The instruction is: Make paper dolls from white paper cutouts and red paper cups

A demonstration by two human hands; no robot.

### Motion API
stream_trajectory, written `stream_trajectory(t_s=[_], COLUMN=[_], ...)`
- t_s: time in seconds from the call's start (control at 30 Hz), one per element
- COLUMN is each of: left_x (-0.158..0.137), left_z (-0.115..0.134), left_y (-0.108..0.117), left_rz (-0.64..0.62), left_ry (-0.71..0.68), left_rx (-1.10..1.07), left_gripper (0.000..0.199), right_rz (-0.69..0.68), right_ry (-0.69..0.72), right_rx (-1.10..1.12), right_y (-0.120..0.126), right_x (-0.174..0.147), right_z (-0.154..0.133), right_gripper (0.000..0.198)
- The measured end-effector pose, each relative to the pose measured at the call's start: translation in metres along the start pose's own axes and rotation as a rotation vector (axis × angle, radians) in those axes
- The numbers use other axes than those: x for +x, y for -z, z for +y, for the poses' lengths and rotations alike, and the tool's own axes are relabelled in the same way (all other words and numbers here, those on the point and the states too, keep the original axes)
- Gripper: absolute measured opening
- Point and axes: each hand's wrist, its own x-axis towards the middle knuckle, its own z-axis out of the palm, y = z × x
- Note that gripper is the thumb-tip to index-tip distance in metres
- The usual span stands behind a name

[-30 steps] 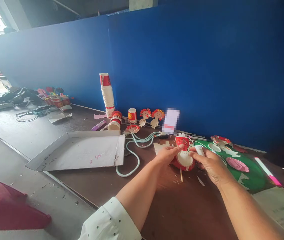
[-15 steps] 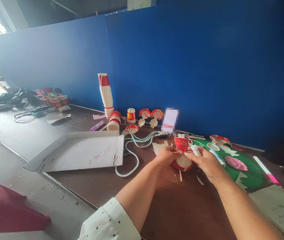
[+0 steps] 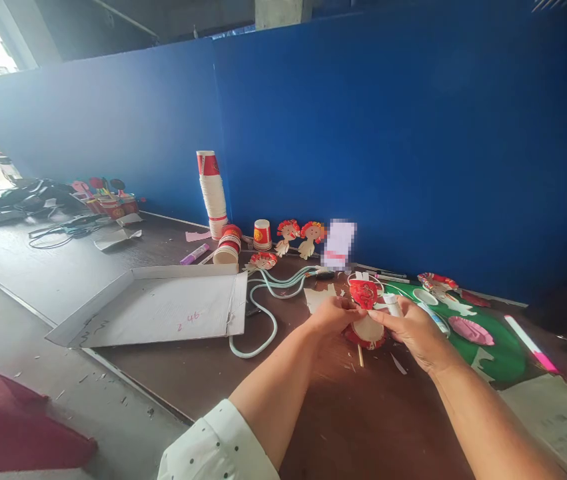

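A red paper cutout (image 3: pixel 363 293) with two pale tabs pointing up is pinched between the thumbs and fingers of both hands. My left hand (image 3: pixel 336 316) is closed on its lower left side. From the right, my right hand (image 3: pixel 413 331) grips the lower edge, with a white glue stick (image 3: pixel 392 305) tucked along its fingers. Just under the cutout lies a round cream paper disc (image 3: pixel 368 327) with a red fringe; I cannot tell whether the two are joined. A small stick (image 3: pixel 360 356) shows below the disc.
Left of my arms lies a shallow white cardboard tray (image 3: pixel 138 310) beside a pale green cable (image 3: pixel 276 327). Paper cups (image 3: pixel 212 193) stand stacked by the blue partition, near fringed paper dolls (image 3: pixel 309 239). On the right are a green mat (image 3: pixel 506 347), a pink marker (image 3: pixel 530 343) and paper scraps.
The view has shifted very slightly. Both hands keep their hold on the red paper cutout, which is tilted a little differently, and the glue stick remains in my right hand.
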Motion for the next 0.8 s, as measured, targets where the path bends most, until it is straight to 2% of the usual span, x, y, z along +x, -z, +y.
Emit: stream_trajectory(t_s=[0.17,0.3,0.4,0.57,0.8], left_x=[0.002,0.003,0.003,0.007,-0.001], left_z=[-0.001,-0.003,-0.002,-0.002,0.008], left_y=[-0.002,-0.001,0.003,0.007,0.008], left_rz=[0.038,0.067,0.092,0.099,0.008], left_ry=[0.004,0.019,0.019,0.003,0.068], left_rx=[-0.068,-0.266,-0.353,-0.441,-0.562], left_gripper=[0.027,0.033,0.037,0.037,0.019], right_rz=[0.014,0.144,0.211,0.122,-0.056], right_ry=[0.032,0.082,0.135,0.283,0.402], right_rx=[-0.030,-0.156,-0.269,-0.348,-0.290], right_y=[-0.001,0.002,0.007,0.017,0.013], right_x=[0.001,0.001,0.000,0.003,0.009], right_z=[0.001,0.001,-0.001,0.002,0.015], right_gripper=[0.037,0.040,0.034,0.029,0.043])
